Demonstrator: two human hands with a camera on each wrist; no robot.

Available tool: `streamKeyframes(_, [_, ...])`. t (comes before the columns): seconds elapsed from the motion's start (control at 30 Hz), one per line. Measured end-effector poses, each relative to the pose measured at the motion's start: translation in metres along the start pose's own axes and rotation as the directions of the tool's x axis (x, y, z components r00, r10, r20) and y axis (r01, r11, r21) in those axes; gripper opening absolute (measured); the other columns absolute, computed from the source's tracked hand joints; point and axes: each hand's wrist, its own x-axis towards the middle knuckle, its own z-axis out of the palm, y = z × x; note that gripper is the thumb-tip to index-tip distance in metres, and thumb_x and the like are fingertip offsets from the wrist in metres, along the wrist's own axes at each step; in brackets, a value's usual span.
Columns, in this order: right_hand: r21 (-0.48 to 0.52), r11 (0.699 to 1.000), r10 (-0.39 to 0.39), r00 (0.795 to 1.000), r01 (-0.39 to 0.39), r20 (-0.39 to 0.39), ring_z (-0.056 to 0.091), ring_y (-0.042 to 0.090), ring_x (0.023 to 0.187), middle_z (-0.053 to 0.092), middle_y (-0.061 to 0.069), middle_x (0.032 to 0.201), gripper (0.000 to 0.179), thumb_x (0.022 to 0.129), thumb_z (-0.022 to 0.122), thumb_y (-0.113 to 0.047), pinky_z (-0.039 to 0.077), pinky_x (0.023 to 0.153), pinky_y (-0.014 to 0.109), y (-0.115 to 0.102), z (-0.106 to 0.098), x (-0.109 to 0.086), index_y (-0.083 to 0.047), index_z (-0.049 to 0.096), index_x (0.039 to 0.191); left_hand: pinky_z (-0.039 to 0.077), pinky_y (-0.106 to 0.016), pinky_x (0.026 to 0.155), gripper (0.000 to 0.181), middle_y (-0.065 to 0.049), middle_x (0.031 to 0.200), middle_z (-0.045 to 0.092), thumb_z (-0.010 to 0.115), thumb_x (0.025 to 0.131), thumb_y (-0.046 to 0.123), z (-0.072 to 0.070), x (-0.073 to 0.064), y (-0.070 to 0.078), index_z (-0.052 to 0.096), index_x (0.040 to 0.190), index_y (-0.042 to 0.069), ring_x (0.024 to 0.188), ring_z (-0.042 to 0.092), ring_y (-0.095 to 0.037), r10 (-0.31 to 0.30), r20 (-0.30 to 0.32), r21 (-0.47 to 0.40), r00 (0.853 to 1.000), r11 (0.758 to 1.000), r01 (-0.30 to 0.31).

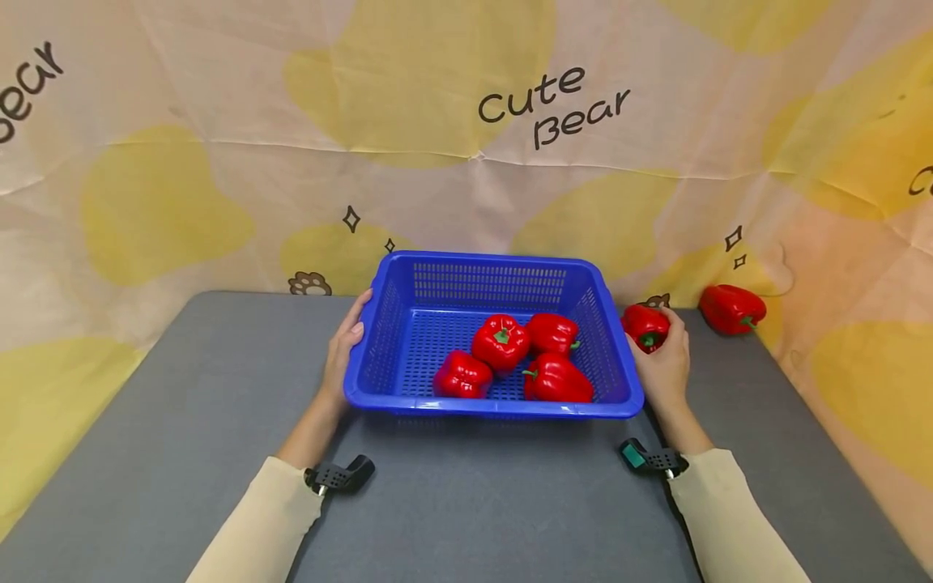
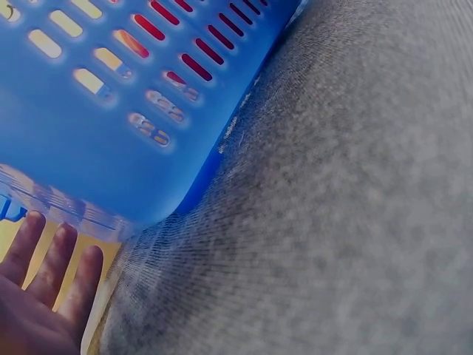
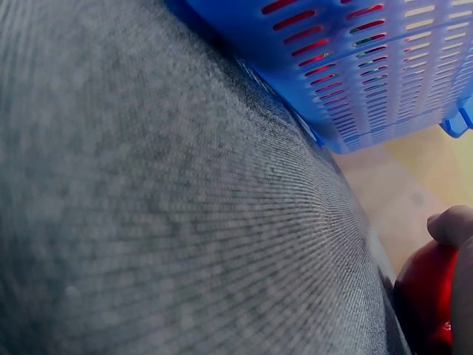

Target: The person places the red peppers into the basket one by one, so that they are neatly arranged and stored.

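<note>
A blue perforated plastic basket (image 1: 496, 407) stands on the grey table with several red bell peppers (image 1: 501, 342) inside, grouped toward its middle and right. My left hand (image 1: 341, 348) is at the basket's left side, touching its rim; in the left wrist view, the fingers (image 2: 77, 288) extend straight along the outer wall. Just right of the basket, my right hand (image 1: 666, 364) grips another red bell pepper (image 1: 645, 324), thumb on its left and fingers round its right. Only part of that bell pepper (image 3: 425, 299) shows in the right wrist view.
One more red bell pepper (image 1: 732, 309) lies at the table's back right corner. Behind the table (image 1: 496, 502) hangs a printed cloth (image 1: 437, 97) with yellow patches and lettering. The basket stands close to the back edge.
</note>
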Motion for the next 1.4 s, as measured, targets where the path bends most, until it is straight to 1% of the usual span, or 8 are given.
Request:
streamKeyframes(0.27, [0.006,1.000,-0.012,0.999,0.012,-0.043,0.050,0.045,0.127,0.050,0.028,0.140,0.071,0.087,0.074,-0.021,0.042,0.106,0.064,0.000,-0.003,0.002,-0.009,0.042,0.149,0.047,-0.021,0.098,0.058,-0.011,0.166,0.028,0.031,0.102,0.026,0.002,0.001,0.000,0.028,0.160,0.018,0.129,0.046,-0.016,0.009,-0.003,0.009,1.000,1.000,-0.009])
streamKeyframes(0.47, [0.084,0.991,0.110,0.994,-0.107,-0.030,0.052,0.038,0.129,0.053,0.020,0.146,0.073,0.087,0.076,-0.029,0.042,0.110,0.057,-0.007,-0.006,0.001,-0.013,0.044,0.150,0.048,-0.022,0.094,0.058,-0.013,0.164,0.028,0.030,0.103,0.025,0.001,-0.001,0.000,0.027,0.160,0.015,0.125,0.047,-0.015,0.013,-0.006,-0.011,1.000,1.000,-0.013])
streamKeyframes(0.7, [0.146,0.957,0.255,0.967,-0.251,-0.008,0.045,0.032,0.137,0.046,0.012,0.157,0.079,0.088,0.073,-0.041,0.039,0.115,0.052,-0.031,-0.028,0.008,-0.018,0.038,0.155,0.047,-0.021,0.097,0.058,-0.012,0.166,0.027,0.030,0.103,0.025,0.000,-0.002,-0.001,0.027,0.160,0.016,0.130,0.046,-0.017,0.005,0.004,0.008,1.000,1.000,-0.005])
streamKeyframes(0.9, [0.321,0.895,0.320,0.947,-0.308,0.016,0.041,0.018,0.134,0.040,0.001,0.159,0.074,0.089,0.074,-0.035,0.043,0.115,0.038,-0.065,-0.052,0.013,-0.026,0.040,0.154,0.047,-0.020,0.099,0.058,-0.011,0.167,0.026,0.030,0.104,0.026,-0.001,-0.001,-0.001,0.026,0.161,0.017,0.132,0.044,-0.020,0.002,0.006,0.013,1.000,1.000,-0.002])
streamKeyframes(0.97, [0.382,0.873,0.320,0.947,-0.303,0.020,0.042,0.014,0.130,0.041,0.001,0.157,0.073,0.088,0.076,-0.031,0.044,0.113,0.035,-0.075,-0.058,0.012,-0.027,0.042,0.153,0.048,-0.020,0.099,0.058,-0.010,0.167,0.027,0.031,0.104,0.027,-0.002,-0.002,0.000,0.027,0.161,0.019,0.134,0.044,-0.020,-0.003,0.005,0.020,1.000,1.000,0.003])
streamKeyframes(1.07, [0.410,0.871,0.290,0.957,-0.271,0.018,0.044,0.011,0.124,0.044,-0.001,0.153,0.073,0.088,0.078,-0.029,0.049,0.108,0.029,-0.088,-0.064,0.008,-0.027,0.043,0.152,0.048,-0.020,0.098,0.058,-0.009,0.167,0.027,0.031,0.103,0.028,-0.003,-0.003,0.001,0.028,0.160,0.020,0.135,0.044,-0.022,-0.005,0.000,0.029,1.000,1.000,0.005])
streamKeyframes(1.27, [0.530,0.836,0.167,0.986,-0.142,0.000,0.051,0.012,0.114,0.054,-0.002,0.135,0.073,0.084,0.081,-0.016,0.052,0.078,0.011,-0.114,-0.069,-0.002,-0.022,0.047,0.148,0.049,-0.021,0.096,0.058,-0.011,0.166,0.029,0.031,0.103,0.027,-0.004,-0.003,0.000,0.029,0.160,0.019,0.131,0.046,-0.020,0.002,-0.017,0.022,1.000,1.000,-0.001])
streamKeyframes(1.4, [0.571,0.819,0.077,0.997,-0.056,-0.013,0.056,0.014,0.111,0.059,-0.001,0.129,0.074,0.081,0.082,-0.008,0.052,0.078,0.011,-0.132,-0.072,-0.011,-0.022,0.049,0.146,0.048,-0.022,0.096,0.058,-0.012,0.165,0.029,0.030,0.103,0.024,0.000,0.000,-0.004,0.028,0.160,0.015,0.128,0.047,-0.017,0.005,-0.007,-0.005,1.000,1.000,-0.005])
